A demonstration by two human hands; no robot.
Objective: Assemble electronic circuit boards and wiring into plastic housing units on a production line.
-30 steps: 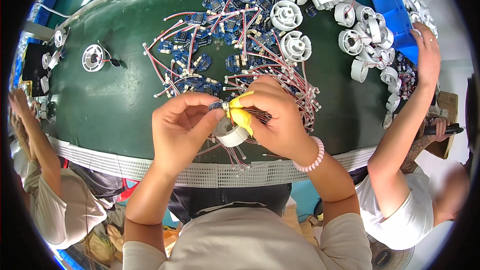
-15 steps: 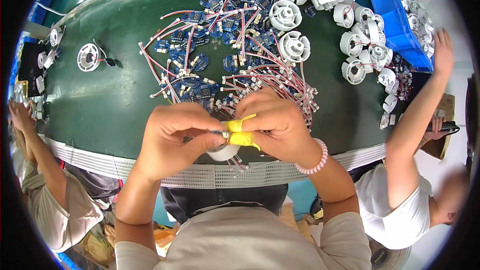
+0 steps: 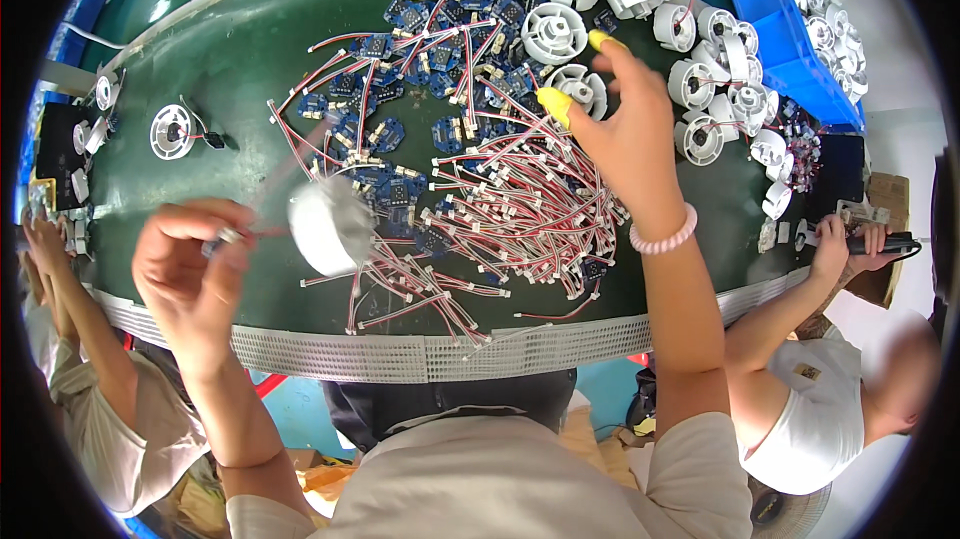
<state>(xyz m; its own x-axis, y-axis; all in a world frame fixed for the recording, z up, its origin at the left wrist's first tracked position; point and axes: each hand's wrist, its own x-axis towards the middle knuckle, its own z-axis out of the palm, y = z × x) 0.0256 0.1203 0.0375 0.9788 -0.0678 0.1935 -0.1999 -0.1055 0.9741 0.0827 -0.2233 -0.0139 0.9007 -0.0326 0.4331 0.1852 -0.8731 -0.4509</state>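
Note:
My left hand (image 3: 188,274) is over the left part of the table, pinching a small dark piece (image 3: 218,241) at a wire's end. A red wire runs from it to a white round plastic housing (image 3: 325,229), smeared by motion, that appears to hang beside the hand. With yellow tape on thumb and forefinger, my right hand (image 3: 640,134) is stretched forward, fingers apart and nothing between them. Nearest its fingertips are a spoked white housing (image 3: 580,91) and another spoked housing (image 3: 554,34). Below and left of that hand spreads a pile of red-and-white connector cables (image 3: 520,209).
Blue circuit boards (image 3: 385,134) cover the table's middle. More white housings (image 3: 695,84) cluster at right, by a blue bin (image 3: 775,29). One housing with a black connector (image 3: 172,132) lies at left. A perforated edging (image 3: 330,354) runs along the front. Co-workers' arms (image 3: 790,309) are at both sides.
My hands have parted. The left moved left with the small piece and the wired housing; the right let go and reached forward. The right co-worker's raised arm came down.

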